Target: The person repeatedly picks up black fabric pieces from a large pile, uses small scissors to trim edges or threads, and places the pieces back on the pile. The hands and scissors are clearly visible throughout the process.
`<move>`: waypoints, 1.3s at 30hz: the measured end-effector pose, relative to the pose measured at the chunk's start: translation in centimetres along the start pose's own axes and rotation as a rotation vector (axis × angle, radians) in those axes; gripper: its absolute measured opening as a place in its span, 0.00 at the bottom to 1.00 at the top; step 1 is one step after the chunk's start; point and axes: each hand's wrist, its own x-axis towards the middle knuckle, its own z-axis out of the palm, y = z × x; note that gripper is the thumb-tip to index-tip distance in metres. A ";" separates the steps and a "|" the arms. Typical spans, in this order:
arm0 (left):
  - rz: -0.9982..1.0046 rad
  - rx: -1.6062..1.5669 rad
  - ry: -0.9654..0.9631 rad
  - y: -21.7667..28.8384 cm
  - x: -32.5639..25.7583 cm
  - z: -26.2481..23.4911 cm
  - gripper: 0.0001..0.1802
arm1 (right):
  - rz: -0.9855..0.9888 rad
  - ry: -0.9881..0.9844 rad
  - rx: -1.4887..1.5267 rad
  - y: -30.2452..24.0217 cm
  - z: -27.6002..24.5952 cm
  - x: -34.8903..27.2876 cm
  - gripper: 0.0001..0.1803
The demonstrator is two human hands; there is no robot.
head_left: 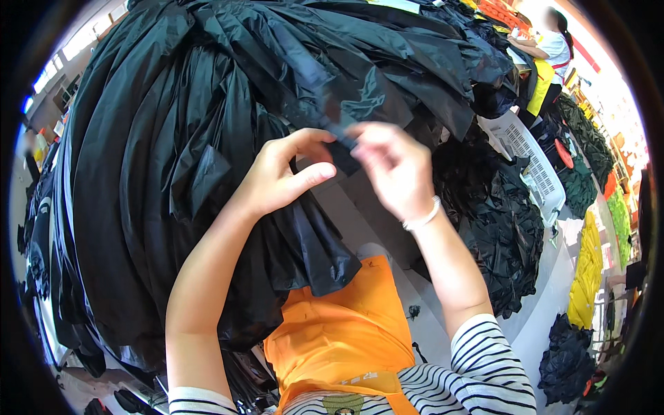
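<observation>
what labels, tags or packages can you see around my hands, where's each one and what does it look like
White basket: right of the right hand, a slatted plastic crate tilted among black fabric.
Pale tag: top edge, a small whitish strip lying on the black fabric; print too small to tell.
Strap: a narrow dark band, pinched between the left hand and the right hand.
No screens or signs are clear enough to tell.

The right hand (391, 169) is blurry, so you can't really make out how its fingers (360, 135) sit on the black strap (325, 117). That strap runs up into the big heap of black fabric (173, 138), which spills past the top and left edges. The white basket (532, 162) is half buried under black fabric too. The person in the yellow apron (543, 76) is far off and tiny.
</observation>
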 end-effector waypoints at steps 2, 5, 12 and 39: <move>-0.015 -0.027 0.018 -0.7 -0.3 -0.3 0.19 | -0.094 -0.125 0.015 -0.8 2.7 -1.7 0.07; 0.050 -0.180 0.195 -0.8 0.2 0.1 0.12 | -0.079 -0.194 0.090 -1.2 3.2 -2.7 0.18; -0.046 -0.356 0.296 -0.2 0.0 -0.3 0.13 | -0.008 0.109 -0.335 -0.5 -0.7 -0.7 0.27; -0.024 -0.663 0.402 -1.9 0.0 -1.9 0.11 | -0.182 0.175 -0.244 -0.4 0.3 -0.2 0.27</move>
